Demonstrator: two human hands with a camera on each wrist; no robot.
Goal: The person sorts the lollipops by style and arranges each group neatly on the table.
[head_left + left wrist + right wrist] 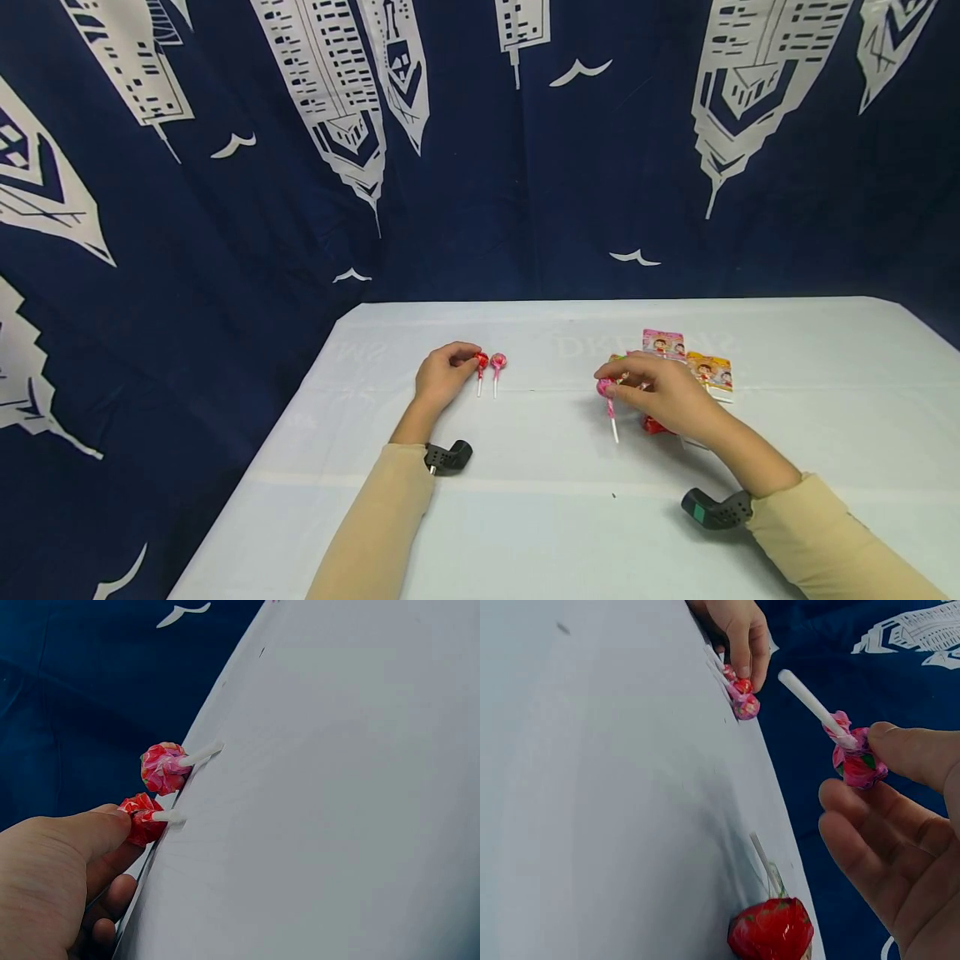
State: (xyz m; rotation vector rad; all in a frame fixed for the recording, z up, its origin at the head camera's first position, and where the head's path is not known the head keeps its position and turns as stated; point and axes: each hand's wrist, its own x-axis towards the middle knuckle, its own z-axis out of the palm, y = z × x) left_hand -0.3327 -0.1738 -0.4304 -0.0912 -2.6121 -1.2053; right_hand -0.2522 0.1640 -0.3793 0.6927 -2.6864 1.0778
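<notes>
My left hand [442, 379] pinches the wrapped head of a red lollipop [142, 819] between thumb and fingers, its white stick pointing toward me. Just right of it on the table lies a pink-and-red lollipop [498, 362], side by side with the first. Over on the right, my right hand [663, 390] holds a pink lollipop [861, 765] by its head, raised above the table, white stick sticking out. Beneath that hand sits a pile of sweets, partly hidden: a large red wrapped lollipop [771, 930] shows there.
Flat printed candy packets, one pink [663, 342] and one orange [710, 370], lie beyond the right hand. A white cloth covers the table [525, 517]. Behind it hangs a dark blue curtain [480, 225] with white building prints. Black cameras are strapped to both wrists.
</notes>
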